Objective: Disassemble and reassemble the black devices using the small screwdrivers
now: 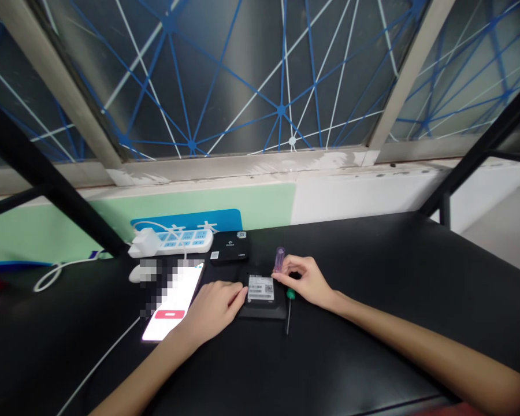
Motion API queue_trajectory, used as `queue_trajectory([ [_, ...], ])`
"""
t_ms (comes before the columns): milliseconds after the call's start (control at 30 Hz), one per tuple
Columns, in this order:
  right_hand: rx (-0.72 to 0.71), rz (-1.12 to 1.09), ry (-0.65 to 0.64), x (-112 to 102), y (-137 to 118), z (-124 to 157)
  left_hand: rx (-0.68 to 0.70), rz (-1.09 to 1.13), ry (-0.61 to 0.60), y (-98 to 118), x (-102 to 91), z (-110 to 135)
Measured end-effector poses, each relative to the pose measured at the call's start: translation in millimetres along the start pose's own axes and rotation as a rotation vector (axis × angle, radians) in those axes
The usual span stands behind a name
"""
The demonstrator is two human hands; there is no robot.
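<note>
A small black box (264,312) with a white printed label (260,288) on its top lies on the black table. My left hand (219,306) grips the left edge of this box with its thumb and fingertips. Over the box's far right corner, my right hand (305,280) pinches what looks like a screwdriver with a clear purple handle (279,259), standing nearly upright. Its shaft is hidden by the fingers. Just right of the box, a thin screwdriver with a green handle (290,293) lies on the table, its tip toward me.
A lit phone or tablet (177,297) lies left of my left hand. Behind it are a white power strip (190,240) with a plug and cable, a white mouse (142,271) and another black box (229,247). Dark slanted frame bars (446,193) and a patterned window bound the table (394,254).
</note>
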State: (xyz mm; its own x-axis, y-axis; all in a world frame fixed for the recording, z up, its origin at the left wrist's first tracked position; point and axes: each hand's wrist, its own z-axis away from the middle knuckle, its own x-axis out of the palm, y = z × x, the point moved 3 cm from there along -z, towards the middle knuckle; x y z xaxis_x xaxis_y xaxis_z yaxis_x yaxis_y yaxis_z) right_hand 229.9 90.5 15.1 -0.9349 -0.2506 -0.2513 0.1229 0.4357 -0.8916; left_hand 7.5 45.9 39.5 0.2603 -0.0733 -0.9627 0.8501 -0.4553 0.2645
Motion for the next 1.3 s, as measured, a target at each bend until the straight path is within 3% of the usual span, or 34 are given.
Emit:
queue_trajectory([
  [433,0.006,-0.014,0.004,-0.4,-2.0,0.3,-0.009,0.004,-0.009,0.7,-0.7,0.3],
  [733,0.061,-0.142,0.072,-4.0,-2.9,0.5,0.000,0.001,-0.005,-0.1,0.6,-0.2],
  [1300,0.000,0.052,0.160,-5.5,-6.3,0.2,0.003,0.012,0.003,1.1,-1.4,0.4],
])
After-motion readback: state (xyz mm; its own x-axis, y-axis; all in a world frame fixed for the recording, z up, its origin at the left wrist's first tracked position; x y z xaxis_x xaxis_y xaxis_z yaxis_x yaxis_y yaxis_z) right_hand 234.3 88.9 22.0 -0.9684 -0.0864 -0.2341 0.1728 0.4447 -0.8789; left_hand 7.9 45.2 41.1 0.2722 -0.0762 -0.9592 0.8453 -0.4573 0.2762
